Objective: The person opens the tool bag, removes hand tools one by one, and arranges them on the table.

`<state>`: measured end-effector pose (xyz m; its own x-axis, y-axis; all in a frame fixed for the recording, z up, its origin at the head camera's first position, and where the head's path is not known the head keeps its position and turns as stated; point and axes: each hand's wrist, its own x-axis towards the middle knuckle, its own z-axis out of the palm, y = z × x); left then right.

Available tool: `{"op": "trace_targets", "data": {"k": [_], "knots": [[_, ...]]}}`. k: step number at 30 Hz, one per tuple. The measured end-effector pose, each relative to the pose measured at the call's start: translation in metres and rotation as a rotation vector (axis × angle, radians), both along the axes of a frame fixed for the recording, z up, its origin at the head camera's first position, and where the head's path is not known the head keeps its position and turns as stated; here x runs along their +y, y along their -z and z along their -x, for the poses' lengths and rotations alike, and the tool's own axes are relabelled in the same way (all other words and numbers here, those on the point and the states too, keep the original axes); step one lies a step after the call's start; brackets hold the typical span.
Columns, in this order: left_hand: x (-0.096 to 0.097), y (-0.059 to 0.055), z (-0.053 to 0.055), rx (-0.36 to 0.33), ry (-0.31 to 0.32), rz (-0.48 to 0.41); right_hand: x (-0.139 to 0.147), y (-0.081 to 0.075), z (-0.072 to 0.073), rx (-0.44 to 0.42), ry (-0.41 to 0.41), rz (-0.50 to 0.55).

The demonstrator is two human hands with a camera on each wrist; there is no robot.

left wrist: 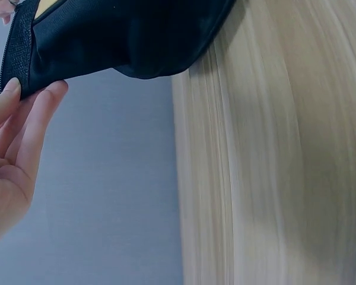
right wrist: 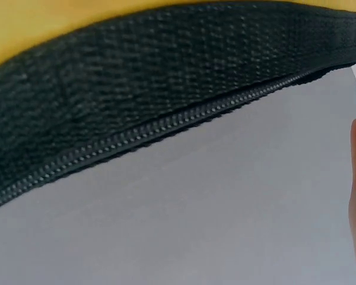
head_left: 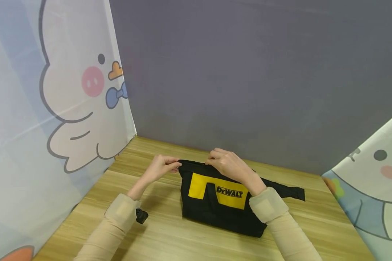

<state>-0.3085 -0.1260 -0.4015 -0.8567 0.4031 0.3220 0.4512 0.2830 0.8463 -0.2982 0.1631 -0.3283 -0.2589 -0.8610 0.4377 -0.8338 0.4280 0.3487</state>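
Note:
A black and yellow tool bag (head_left: pixel 196 210) with DeWALT lettering stands on the wooden table. My left hand (head_left: pixel 160 168) pinches the top left corner of the bag between thumb and fingers; the left wrist view shows this hand (left wrist: pixel 15 136) at the end of the zipper band. On the bag's top edge, the curled fingers of my right hand (head_left: pixel 227 164) pinch the zipper, their tips partly hidden. Close up in the right wrist view run the zipper teeth (right wrist: pixel 166 123), with part of a hand at the right edge. A black strap handle (head_left: pixel 210 195) hangs over the yellow panel.
A black strap-like end (head_left: pixel 295 193) of the bag sticks out to the right over the table (head_left: pixel 163 235). By the left sleeve is a small black object (head_left: pixel 142 216). A grey wall (head_left: pixel 248 79) stands behind, with cartoon-printed sheets (head_left: pixel 16 152) at both sides.

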Motion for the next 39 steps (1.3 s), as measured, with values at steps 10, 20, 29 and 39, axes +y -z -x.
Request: {"op": "trace_targets", "data": {"k": [10,20,29,39], "knots": [[-0.001,-0.001,0.001,-0.015,0.001,-0.001,0.014,0.002,-0.003,0.01,0.013,0.001],[-0.003,0.004,0.002,-0.011,-0.018,-0.006,0.027,0.004,-0.007,0.031,0.027,0.0],[-0.009,0.007,0.002,-0.021,-0.02,-0.001,0.03,0.005,-0.007,0.047,0.023,-0.012],[-0.005,0.002,0.002,-0.015,-0.017,0.031,0.041,0.005,-0.009,0.043,0.037,-0.009]]}}
